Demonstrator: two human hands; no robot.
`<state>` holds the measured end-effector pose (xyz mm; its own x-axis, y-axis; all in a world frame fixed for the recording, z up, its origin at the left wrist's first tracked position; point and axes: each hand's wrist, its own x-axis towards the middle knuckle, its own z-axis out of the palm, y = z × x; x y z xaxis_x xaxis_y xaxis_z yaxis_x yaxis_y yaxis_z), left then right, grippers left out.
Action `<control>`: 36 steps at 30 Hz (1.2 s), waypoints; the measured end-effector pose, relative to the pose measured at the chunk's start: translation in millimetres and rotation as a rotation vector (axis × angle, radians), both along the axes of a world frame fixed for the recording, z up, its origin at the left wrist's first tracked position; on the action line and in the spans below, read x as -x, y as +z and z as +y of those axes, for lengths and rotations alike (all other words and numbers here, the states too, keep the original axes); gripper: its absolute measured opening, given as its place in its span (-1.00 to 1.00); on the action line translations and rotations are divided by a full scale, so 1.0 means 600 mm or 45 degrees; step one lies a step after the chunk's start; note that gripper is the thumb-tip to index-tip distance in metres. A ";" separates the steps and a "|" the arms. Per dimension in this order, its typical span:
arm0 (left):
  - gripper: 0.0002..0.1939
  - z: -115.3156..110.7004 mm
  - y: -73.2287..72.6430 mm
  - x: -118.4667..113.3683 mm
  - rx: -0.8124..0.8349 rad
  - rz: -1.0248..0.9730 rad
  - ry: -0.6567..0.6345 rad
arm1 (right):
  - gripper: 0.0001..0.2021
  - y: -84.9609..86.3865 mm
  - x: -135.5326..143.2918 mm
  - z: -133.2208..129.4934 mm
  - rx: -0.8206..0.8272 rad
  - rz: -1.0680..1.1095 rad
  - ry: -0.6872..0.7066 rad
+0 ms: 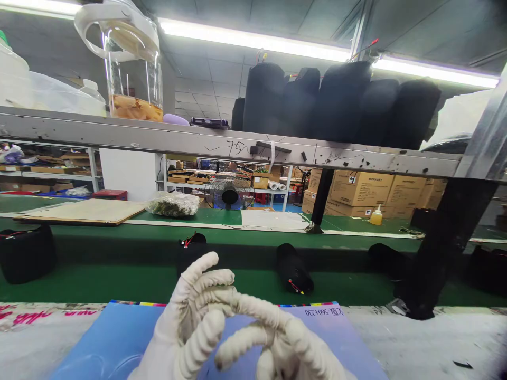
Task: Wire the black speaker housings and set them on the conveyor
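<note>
Both my hands wear white fabric gloves and meet over a blue sheet point(106, 338) at the bottom of the head view. My left hand point(186, 327) has its fingers loosely bent and apart, with the thumb held away from them. From the right, my right hand point(285, 338) reaches across, its forefinger touching the left fingers near their tips. Its thumb is spread below, and the lower fingers are partly cut off by the frame. Between the hands no object shows. Beyond them on a green surface lie a black wrapped cylinder point(292, 266) with red and yellow wire ends and another black piece point(194, 240).
A metal shelf point(178, 138) crosses above, carrying a glass jug point(134, 79) and several black wrapped bundles point(344, 105). A dark post point(439, 248) stands at right. More black pieces lie at both sides. Behind are a fan point(228, 196) and cardboard boxes point(360, 190).
</note>
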<state>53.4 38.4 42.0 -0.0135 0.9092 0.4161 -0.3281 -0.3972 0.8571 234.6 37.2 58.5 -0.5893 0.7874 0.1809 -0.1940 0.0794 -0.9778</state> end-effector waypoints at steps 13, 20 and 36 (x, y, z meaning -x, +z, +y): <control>0.23 -0.005 -0.012 -0.021 0.262 0.243 -0.076 | -0.44 -0.009 0.012 0.017 0.049 0.084 0.190; 0.25 -0.015 -0.016 -0.034 0.234 0.127 -0.189 | -0.47 -0.005 0.040 0.010 -0.019 0.143 0.170; -0.01 0.004 0.014 0.002 0.250 0.116 0.064 | -0.54 -0.016 0.010 0.048 -0.176 0.330 -0.198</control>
<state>52.5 40.9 50.7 -0.0314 0.9720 0.2327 -0.2298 -0.2336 0.9448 228.3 66.3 48.8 -0.3846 0.8217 0.4206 -0.4098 0.2563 -0.8754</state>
